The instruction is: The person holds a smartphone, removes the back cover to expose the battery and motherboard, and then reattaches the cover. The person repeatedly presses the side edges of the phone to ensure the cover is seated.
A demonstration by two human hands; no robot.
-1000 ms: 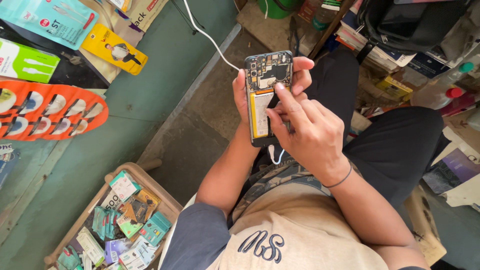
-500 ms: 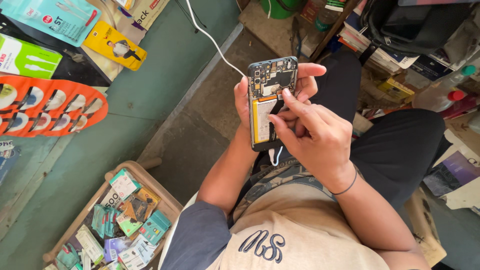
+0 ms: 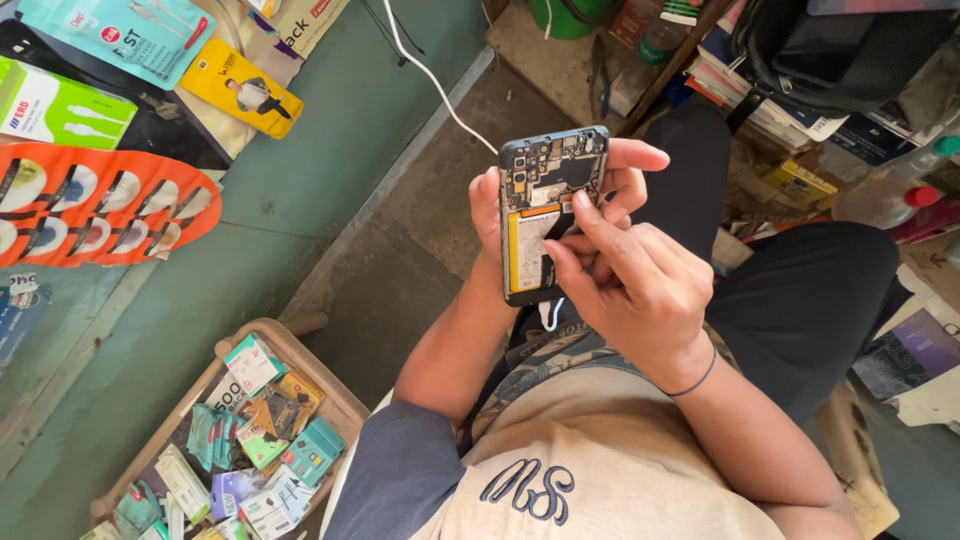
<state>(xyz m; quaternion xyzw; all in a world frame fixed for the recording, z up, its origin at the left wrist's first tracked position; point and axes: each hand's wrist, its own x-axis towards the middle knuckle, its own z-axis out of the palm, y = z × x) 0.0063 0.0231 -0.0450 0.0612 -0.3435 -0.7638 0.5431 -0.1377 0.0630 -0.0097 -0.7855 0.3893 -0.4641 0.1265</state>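
Observation:
My left hand [image 3: 500,215] grips an opened smartphone [image 3: 540,190] upright from behind, its back cover off so the circuit board and the yellow-edged battery [image 3: 527,250] show. My right hand [image 3: 630,285] rests over the phone's lower right side, the index fingertip and thumb pinching a small black strip [image 3: 560,228] on the battery. A white cable [image 3: 430,75] runs from behind the phone up to the top of the view, and a white plug end [image 3: 548,315] hangs just below the phone.
A wooden tray [image 3: 300,345] of small accessory packets sits at lower left. Orange, yellow, green and teal product cards [image 3: 90,205] hang on the green wall at left. Books, bottles and a black bag [image 3: 830,50] crowd the right side.
The phone and both hands have shifted slightly right and up in view. My right index finger slid from the phone's upper part down onto the battery's black strip.

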